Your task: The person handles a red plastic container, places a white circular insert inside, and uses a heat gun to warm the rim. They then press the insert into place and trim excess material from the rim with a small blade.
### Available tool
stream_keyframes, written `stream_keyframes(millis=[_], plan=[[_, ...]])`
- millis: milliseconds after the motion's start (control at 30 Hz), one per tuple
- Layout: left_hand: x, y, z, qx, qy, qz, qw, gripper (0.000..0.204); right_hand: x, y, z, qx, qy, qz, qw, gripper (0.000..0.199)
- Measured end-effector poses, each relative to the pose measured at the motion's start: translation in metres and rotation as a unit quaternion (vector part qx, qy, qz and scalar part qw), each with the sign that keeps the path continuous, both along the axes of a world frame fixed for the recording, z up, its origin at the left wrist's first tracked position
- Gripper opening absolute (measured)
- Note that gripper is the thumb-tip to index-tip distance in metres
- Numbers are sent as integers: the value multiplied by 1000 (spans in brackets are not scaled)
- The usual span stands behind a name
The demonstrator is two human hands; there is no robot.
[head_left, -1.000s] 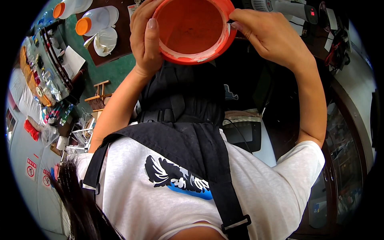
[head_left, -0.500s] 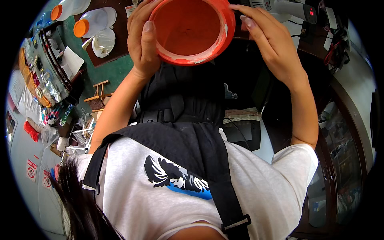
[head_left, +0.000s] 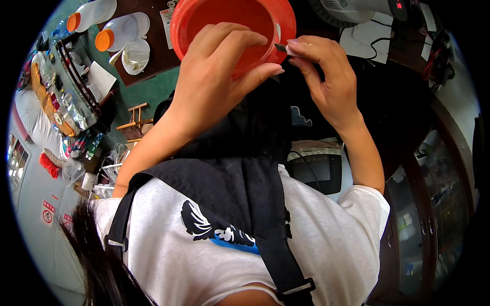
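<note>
At the top middle is a red round tub [head_left: 284,23] with a wide open mouth and a pale worn patch on its rim. My left hand [head_left: 217,71] is in front of the tub's near side, its thumb and fingers apart with nothing seen between them. Just right of the rim, my right hand [head_left: 329,71] pinches a small dark flat piece [head_left: 280,47], like a blade, with a bit of white at the fingertips. The piece points left toward the tub's rim. My left hand hides part of the tub's opening.
Two clear plastic jars with orange lids [head_left: 104,40] lie at the upper left, by a white crumpled bag [head_left: 136,56]. A pale device with a red display [head_left: 352,7] is at the upper right, near white paper [head_left: 366,42] and a cable. A glass-doored cabinet [head_left: 416,204] stands on the right.
My left hand has let go of the tub's side and moved right, in front of its opening. My right hand has come in with the small dark piece. The tub appears slightly higher and farther left.
</note>
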State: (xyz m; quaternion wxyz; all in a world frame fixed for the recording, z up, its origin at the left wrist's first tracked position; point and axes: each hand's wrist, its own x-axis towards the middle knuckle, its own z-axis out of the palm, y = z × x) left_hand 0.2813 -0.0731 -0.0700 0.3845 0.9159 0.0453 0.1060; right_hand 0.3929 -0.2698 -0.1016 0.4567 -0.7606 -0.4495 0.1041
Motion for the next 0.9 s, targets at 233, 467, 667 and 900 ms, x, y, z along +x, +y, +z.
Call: stream_keyframes(millis=[233,467,667,900], plan=[[8,-14,-1,-26,98,42,994,25,-8,1,-24,71,76,-43,994,30],[9,-24,-3,-52,67,85,993,17,-13,6,-42,121,-2,-52,991,34],[9,-28,-7,-53,47,110,991,15,-17,12,-52,161,-14,-73,984,36],[9,-28,-7,-41,62,115,991,14,-11,12,-50,163,-21,-67,984,33]])
